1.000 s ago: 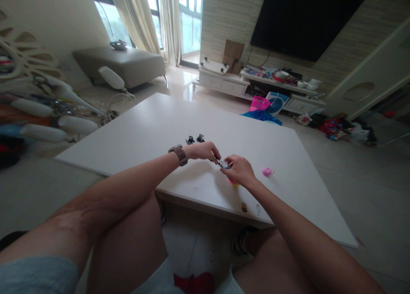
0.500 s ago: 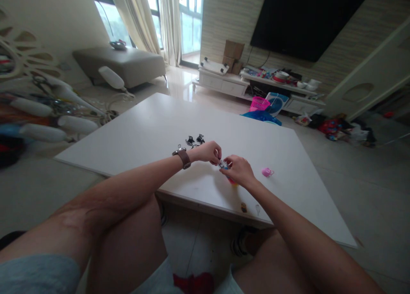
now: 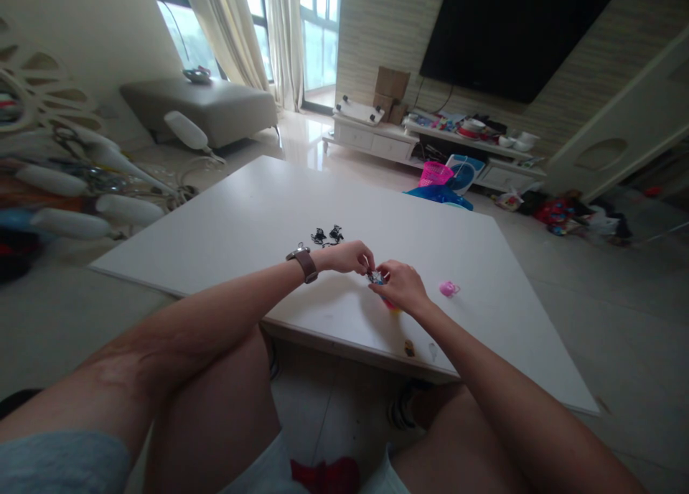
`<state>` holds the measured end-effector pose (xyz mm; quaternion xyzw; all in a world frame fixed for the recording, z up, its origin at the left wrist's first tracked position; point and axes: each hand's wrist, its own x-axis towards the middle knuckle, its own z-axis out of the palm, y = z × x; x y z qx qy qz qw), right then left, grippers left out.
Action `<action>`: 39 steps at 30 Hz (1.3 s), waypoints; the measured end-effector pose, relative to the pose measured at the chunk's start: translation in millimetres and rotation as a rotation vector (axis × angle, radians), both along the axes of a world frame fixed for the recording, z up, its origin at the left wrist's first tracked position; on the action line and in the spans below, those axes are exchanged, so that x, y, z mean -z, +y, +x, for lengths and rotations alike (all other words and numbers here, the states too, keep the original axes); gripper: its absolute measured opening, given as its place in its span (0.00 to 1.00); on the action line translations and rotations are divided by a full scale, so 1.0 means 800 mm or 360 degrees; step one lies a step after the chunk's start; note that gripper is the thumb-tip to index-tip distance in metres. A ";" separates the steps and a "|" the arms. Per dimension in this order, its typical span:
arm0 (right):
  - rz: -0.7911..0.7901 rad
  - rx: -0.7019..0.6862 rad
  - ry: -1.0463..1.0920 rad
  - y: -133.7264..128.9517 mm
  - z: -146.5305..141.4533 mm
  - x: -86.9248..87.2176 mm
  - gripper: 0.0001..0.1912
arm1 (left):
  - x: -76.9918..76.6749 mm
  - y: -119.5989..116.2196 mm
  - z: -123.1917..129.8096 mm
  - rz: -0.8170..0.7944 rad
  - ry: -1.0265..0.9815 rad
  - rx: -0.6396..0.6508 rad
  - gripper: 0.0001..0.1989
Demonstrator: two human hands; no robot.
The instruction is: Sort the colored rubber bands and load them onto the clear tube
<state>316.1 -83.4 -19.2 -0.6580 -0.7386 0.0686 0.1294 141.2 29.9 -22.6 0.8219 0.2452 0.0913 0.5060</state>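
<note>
My left hand, with a brown-strapped watch at its wrist, pinches at the left end of a small silvery and blue item. My right hand grips that same item from the right, between thumb and fingers. A red and yellow part shows just below my right hand; whether it joins the item is unclear. Small black pieces lie on the white table behind my left wrist. To the right of my right hand sits a small pink object.
Near the table's front edge lie a small brown-gold object and a clear piece. Past the far edge stand a pink basket and a blue item. A lamp with white shades is at the left.
My left hand has shifted very slightly, its fingers still at the small item. My right hand holds almost the same place.
</note>
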 end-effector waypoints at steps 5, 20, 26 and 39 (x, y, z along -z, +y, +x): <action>-0.0006 -0.0003 -0.0022 -0.001 -0.003 -0.003 0.11 | -0.007 -0.004 0.004 0.0152 0.0042 -0.0133 0.08; 0.0029 0.0002 0.0036 -0.002 -0.001 -0.007 0.10 | -0.011 -0.004 0.000 0.0174 0.0024 -0.0166 0.10; 0.0033 -0.0004 0.0072 -0.003 -0.003 -0.008 0.10 | -0.007 -0.003 -0.002 0.0004 -0.0095 -0.0297 0.13; 0.0018 0.0006 0.0028 -0.002 -0.002 -0.008 0.11 | -0.015 -0.013 0.002 0.0137 -0.0200 -0.0270 0.10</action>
